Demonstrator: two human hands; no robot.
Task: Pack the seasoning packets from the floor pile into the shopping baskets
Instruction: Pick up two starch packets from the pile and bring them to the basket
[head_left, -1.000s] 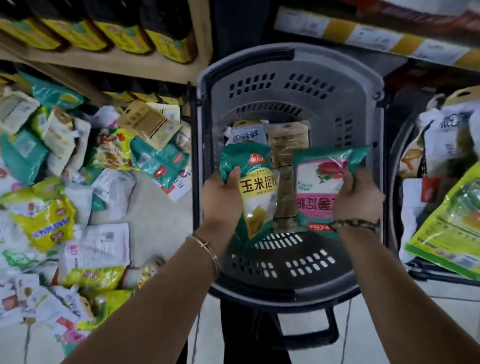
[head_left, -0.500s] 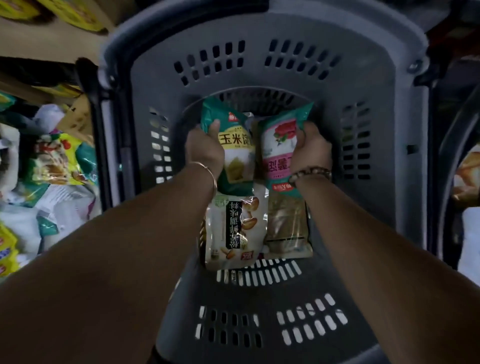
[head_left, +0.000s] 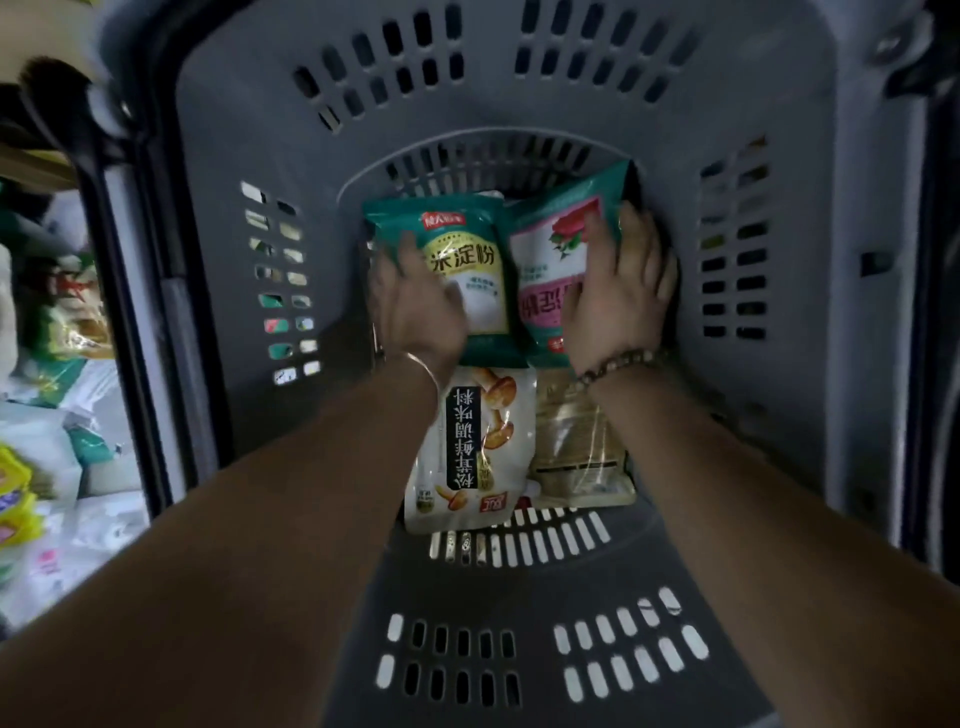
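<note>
**Two packets down at the far end of the basket**

Both my arms reach deep into the grey shopping basket (head_left: 488, 119). My left hand (head_left: 415, 312) lies on the left side of a green and yellow packet (head_left: 467, 260). The hand is smeared by motion, so I cannot tell whether it pinches the packet's edge or only rests on it. My right hand (head_left: 618, 296) lies on the right side of a green and pink packet (head_left: 550, 260) with a red flower printed on it. Its fingers are stretched out flat across the front, pressing rather than gripping.

The two packets sit side by side against the far wall of the basket, touching along their inner edges, and the yellow one laps slightly over the pink one. Both lie face up on the basket floor.

Nearer to me, just beside them, two more packets lie flat. A white mushroom packet (head_left: 478, 447) lies under my left wrist, and a tan packet (head_left: 571, 447) lies under my right. Their far ends are tucked beneath the near ends of the green pair.

A thin bangle (head_left: 423, 364) circles my left wrist and a beaded bracelet (head_left: 613, 364) my right.

Outside the basket, to the left, the floor pile (head_left: 47, 441) of packets shows past the rim and through the side slots.
</note>
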